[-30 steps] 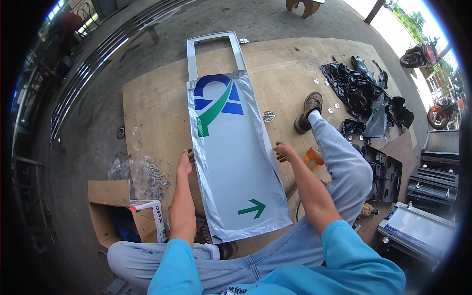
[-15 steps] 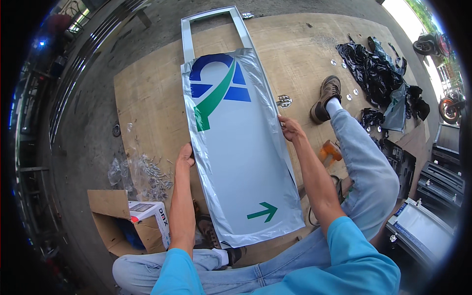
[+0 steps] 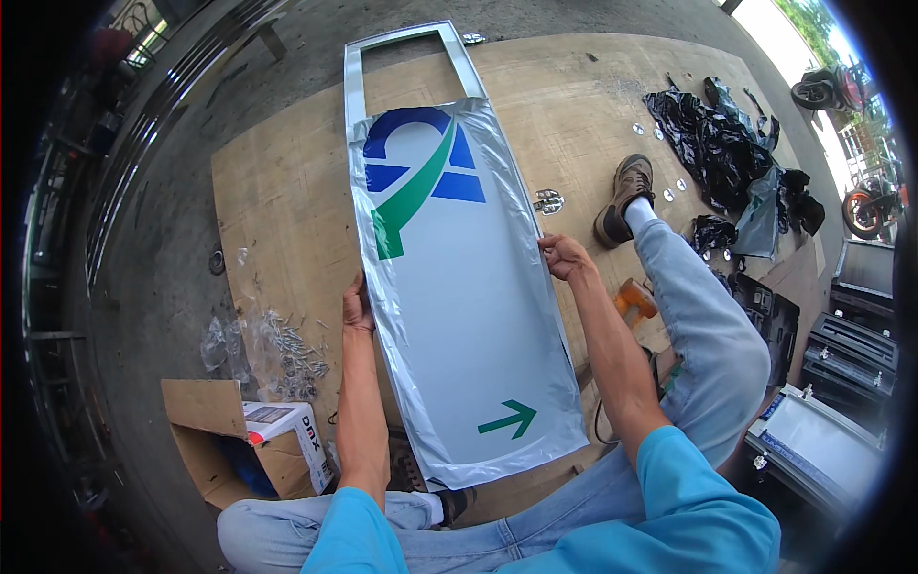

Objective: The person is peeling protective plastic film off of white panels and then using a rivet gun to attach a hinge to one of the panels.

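Observation:
A long sign panel point(image 3: 459, 297) with a grey-white face lies lengthwise in front of me, its near end by my lap. Blue and green shapes mark its upper part, and a green arrow sits near the bottom. Wrinkled clear film runs along its edges, and at the far end its metal frame point(image 3: 352, 81) surrounds an opening. My left hand point(image 3: 358, 304) is closed on the panel's left edge, thumb up along the side and fingers partly hidden. On the opposite edge, a little farther away, my right hand point(image 3: 564, 256) grips with bent fingers.
Under the panel is a plywood sheet point(image 3: 277, 182). Screws point(image 3: 296, 349) in plastic bags and an open cardboard box point(image 3: 206, 411) are at left. A metal hinge point(image 3: 548, 202), an orange tool point(image 3: 635, 302) and black plastic sheeting point(image 3: 708, 143) lie right; metal-framed panels point(image 3: 822, 440) stand beyond my leg.
My left hand has slid slightly up along the panel's edge. The view has shifted a little; the panel lies nearly as before, with both hands still at its sides.

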`<state>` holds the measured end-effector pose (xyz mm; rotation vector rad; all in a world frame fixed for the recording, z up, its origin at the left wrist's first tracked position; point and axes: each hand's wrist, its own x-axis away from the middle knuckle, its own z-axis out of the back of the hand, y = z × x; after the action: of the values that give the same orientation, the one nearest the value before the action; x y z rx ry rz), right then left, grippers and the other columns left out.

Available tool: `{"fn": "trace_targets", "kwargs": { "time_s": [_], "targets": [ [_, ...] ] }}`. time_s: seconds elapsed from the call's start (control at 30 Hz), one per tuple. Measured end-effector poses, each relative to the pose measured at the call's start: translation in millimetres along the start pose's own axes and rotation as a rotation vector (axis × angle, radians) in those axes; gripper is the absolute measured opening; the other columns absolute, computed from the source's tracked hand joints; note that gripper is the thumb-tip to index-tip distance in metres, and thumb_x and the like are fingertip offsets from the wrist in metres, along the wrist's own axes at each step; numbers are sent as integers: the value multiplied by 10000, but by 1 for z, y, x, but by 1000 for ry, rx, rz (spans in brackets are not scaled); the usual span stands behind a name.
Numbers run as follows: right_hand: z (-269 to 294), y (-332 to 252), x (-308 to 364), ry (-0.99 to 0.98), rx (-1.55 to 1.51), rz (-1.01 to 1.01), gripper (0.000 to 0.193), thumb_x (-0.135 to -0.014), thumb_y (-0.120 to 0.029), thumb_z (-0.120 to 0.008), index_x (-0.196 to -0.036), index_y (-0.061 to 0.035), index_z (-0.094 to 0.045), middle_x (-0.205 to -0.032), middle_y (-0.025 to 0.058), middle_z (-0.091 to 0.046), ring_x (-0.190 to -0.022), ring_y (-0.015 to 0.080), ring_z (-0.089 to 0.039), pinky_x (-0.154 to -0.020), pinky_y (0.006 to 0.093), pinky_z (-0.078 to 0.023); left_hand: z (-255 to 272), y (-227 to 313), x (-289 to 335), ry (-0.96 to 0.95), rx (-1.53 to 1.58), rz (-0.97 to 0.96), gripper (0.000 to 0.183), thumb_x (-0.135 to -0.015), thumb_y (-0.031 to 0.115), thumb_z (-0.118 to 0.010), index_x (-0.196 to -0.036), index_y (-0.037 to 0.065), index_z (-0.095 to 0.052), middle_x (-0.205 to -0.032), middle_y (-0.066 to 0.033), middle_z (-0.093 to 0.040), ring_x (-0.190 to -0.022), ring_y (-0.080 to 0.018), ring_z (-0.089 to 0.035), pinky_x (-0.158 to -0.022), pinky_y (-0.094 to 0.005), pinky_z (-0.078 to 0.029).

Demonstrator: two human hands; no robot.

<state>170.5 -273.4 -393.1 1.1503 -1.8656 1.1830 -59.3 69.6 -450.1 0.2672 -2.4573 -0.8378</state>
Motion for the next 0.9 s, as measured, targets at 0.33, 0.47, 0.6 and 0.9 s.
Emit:
{"fn": "trace_targets", "kwargs": {
  "time_s": [0.33, 0.47, 0.6, 0.9],
  "targets": [
    [-2, 13, 2, 105, 279, 465, 467, -853, -15, -477, -1320, -18, -475, -1037, 121, -620, -790, 162, -593, -664, 278, -498, -34, 18, -27, -140, 38, 171, 573, -916, 491, -451, -1233, 17, -512, -1139, -131, -615, -995, -259, -597, -891, -387, -462],
    [2, 23, -8, 127, 374, 625, 449, -847, 30, -440, -1293, 21, -491, -1116, 155, -610, -899, 169, -613, -748, 263, -510, -36, 30, -40, -94, -12, 209, 442, -925, 368, -502, -1203, 27, -543, -1138, -118, -618, -1011, -242, -590, -918, -388, -449],
    [0, 29, -4, 127, 377, 669, 437, -861, -38, -517, -1296, -1, -500, -1043, 113, -643, -790, 122, -613, -672, 222, -484, -45, 35, -37, -26, -161, 247, 409, -900, 283, -555, -1217, 26, -527, -1162, -111, -602, -1033, -216, -577, -923, -361, -443],
    [0, 42, 10, 230, 1186, 778, 583, -932, -196, -476, -1434, -30, -228, -1324, 253, -458, -1190, 377, -480, -976, 361, -386, -63, 8, -26, 238, -819, -260, 503, -972, 284, -397, -1374, -15, -355, -1381, -170, -429, -1287, -253, -378, -1066, -323, -269]
  ]
}}
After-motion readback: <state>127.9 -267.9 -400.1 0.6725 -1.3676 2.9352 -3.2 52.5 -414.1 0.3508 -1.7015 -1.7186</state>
